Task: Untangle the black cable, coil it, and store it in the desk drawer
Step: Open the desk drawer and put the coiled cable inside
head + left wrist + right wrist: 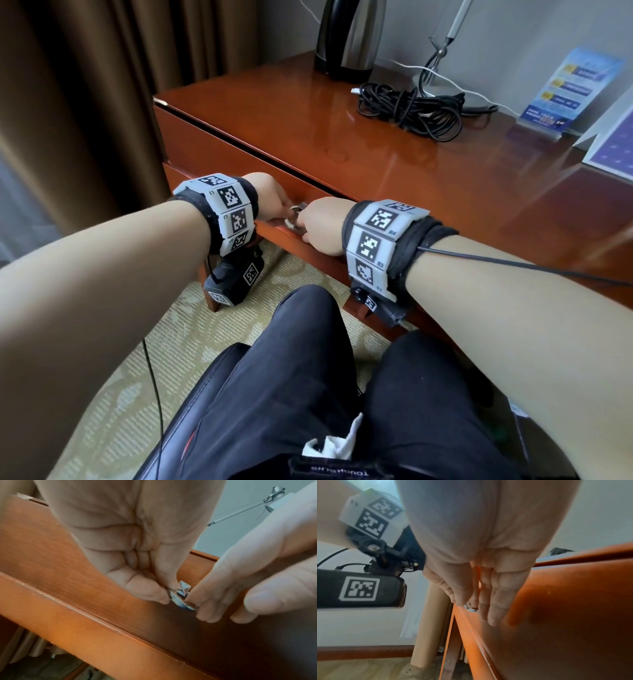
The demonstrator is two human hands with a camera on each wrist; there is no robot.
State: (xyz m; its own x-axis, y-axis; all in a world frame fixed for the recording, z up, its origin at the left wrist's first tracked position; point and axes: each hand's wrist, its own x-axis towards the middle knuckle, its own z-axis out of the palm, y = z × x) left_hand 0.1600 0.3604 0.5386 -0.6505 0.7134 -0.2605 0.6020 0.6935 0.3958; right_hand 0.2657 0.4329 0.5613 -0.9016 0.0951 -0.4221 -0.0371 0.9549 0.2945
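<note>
The black cable lies in a tangled heap on the far part of the glossy wooden desk top, untouched. Both hands meet at the small metal ring handle on the drawer front below the top. My left hand pinches the ring handle between thumb and forefinger. My right hand holds the same ring from the other side, thumb and forefinger at it, its other fingers lying straight down the drawer front. The drawer looks closed or nearly so.
Behind the cable stand a steel kettle and a desk lamp's base with a white cord. A blue leaflet stand and a purple card are at the right. Brown curtain hangs left. My knees sit under the desk edge.
</note>
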